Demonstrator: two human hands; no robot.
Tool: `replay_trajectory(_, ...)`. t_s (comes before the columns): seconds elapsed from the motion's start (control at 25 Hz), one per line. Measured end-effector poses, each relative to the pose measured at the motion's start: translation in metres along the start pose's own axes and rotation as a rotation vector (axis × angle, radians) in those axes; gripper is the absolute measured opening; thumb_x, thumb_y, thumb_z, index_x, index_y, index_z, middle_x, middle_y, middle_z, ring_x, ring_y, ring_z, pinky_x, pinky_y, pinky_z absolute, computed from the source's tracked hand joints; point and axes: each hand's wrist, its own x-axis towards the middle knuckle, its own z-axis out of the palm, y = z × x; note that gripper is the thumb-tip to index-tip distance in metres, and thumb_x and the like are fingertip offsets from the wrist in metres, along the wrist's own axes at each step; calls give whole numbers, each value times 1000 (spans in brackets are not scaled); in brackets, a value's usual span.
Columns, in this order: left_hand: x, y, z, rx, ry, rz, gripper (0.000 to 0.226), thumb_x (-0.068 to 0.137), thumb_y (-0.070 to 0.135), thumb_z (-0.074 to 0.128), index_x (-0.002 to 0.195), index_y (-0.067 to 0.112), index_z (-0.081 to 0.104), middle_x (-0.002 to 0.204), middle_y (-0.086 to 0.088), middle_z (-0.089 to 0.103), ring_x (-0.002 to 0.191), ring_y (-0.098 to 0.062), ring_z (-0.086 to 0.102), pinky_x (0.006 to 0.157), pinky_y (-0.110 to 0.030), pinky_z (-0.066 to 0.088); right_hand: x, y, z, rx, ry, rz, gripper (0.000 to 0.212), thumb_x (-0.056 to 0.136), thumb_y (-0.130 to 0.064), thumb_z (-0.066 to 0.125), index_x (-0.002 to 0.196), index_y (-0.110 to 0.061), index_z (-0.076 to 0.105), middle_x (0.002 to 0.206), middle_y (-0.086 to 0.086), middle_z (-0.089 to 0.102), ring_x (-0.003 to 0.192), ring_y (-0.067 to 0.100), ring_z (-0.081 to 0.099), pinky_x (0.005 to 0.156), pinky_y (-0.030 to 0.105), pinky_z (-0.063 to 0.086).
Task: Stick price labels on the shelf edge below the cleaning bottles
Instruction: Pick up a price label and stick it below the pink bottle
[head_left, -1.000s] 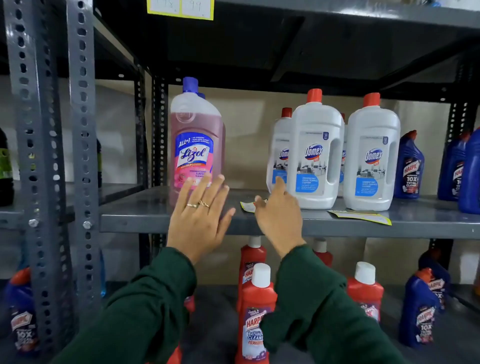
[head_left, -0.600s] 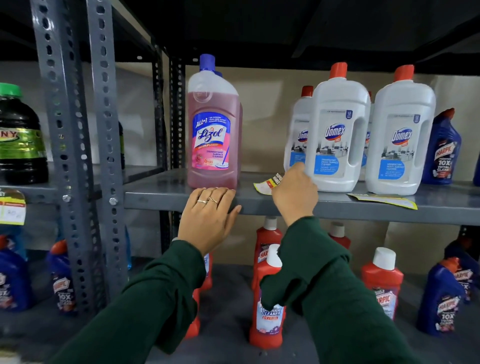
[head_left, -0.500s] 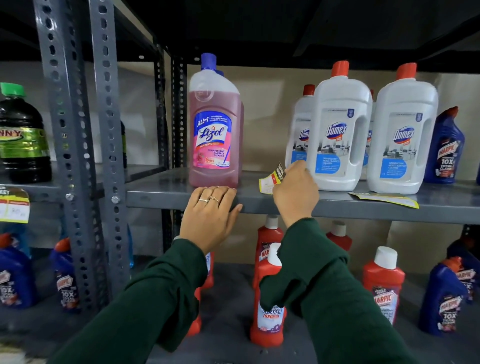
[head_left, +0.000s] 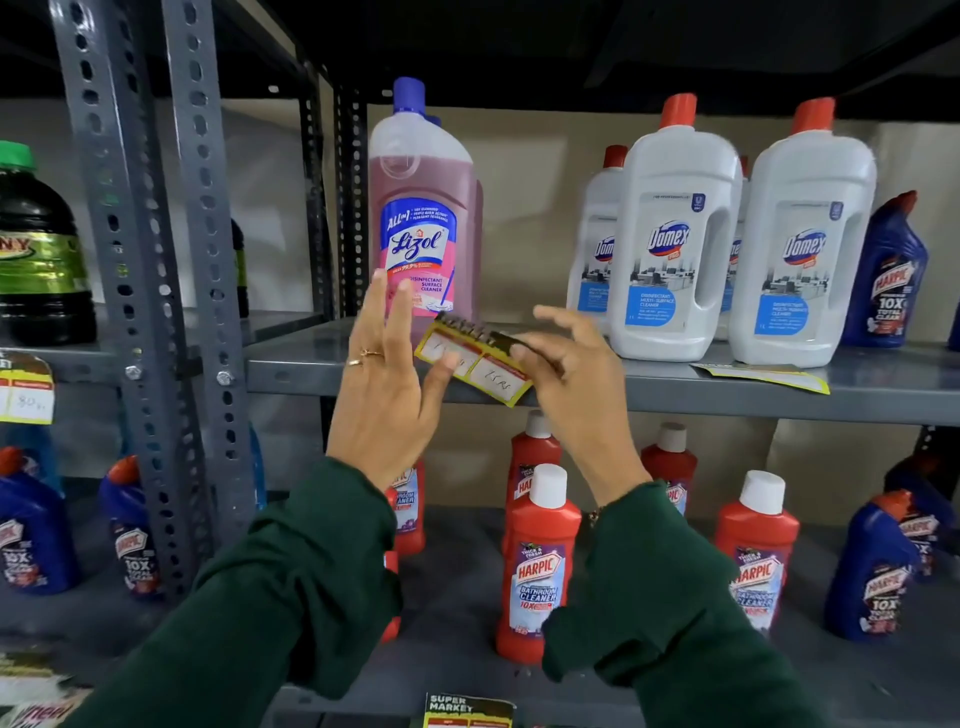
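Note:
A yellow-bordered price label (head_left: 480, 366) with two white boxes is held tilted in front of the grey shelf edge (head_left: 727, 402). My right hand (head_left: 576, 384) pinches its right end. My left hand (head_left: 387, 384) has its thumb on the label's left end, with the other fingers spread upward. Just behind stands a pink Lizol bottle (head_left: 423, 208). White Domex bottles (head_left: 675, 228) stand to the right on the same shelf.
Another label (head_left: 763, 375) lies flat on the shelf by the Domex bottles. Blue Harpic bottles (head_left: 891, 270) stand at far right. Red Harpic bottles (head_left: 537, 566) fill the shelf below. Perforated grey uprights (head_left: 150, 312) rise on the left, with a stuck label (head_left: 26, 389) and a dark bottle (head_left: 39, 249) beyond.
My right hand lifted the label off the shelf top and brought it down in front of the edge. My left hand left the shelf edge and took the label's other end.

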Motion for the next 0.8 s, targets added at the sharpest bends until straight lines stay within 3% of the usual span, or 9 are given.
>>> replay_trajectory(0.12, -1, -4, -9, 255, -35, 106, 29, 92, 28, 42, 112, 8, 45, 139, -25, 39, 133, -39, 28, 110, -52, 24, -6, -13, 8, -128, -140, -143, 13, 82, -7, 63, 93, -8, 70, 89, 15, 64, 81, 22, 59, 73, 19, 44)
replay_trajectory(0.24, -8, -9, -11, 364, -107, 103, 12, 86, 17, 60, 90, 6, 61, 124, -15, 59, 127, -39, 39, 107, -59, 21, -11, -19, 14, -200, -222, -175, 14, 83, -10, 62, 95, -6, 69, 84, 18, 66, 78, 29, 61, 72, 37, 50)
replay_trajectory(0.4, -19, -19, -15, 235, -130, 32, 10, 82, 10, 66, 91, 4, 64, 105, -9, 71, 125, -34, 43, 108, -59, 16, -17, -18, 20, -255, -233, -156, 20, 83, -15, 63, 102, -7, 64, 95, 15, 70, 87, 28, 63, 80, 41, 52)
replay_trajectory(0.6, -19, -27, -21, 248, -194, 105, 10, 84, 11, 62, 91, 4, 64, 95, -13, 74, 124, -35, 45, 105, -57, 24, -26, -22, 34, -376, -207, -241, 4, 80, -7, 64, 79, -4, 67, 76, 17, 69, 75, 31, 61, 93, 46, 47)
replay_trajectory(0.8, -16, -31, -25, 221, -235, 144, 12, 83, 15, 62, 79, 4, 66, 108, -13, 70, 118, -35, 52, 103, -54, 31, -30, -26, 41, -295, -96, -222, 3, 75, -3, 69, 73, -4, 67, 75, 14, 60, 68, 26, 59, 78, 44, 54)
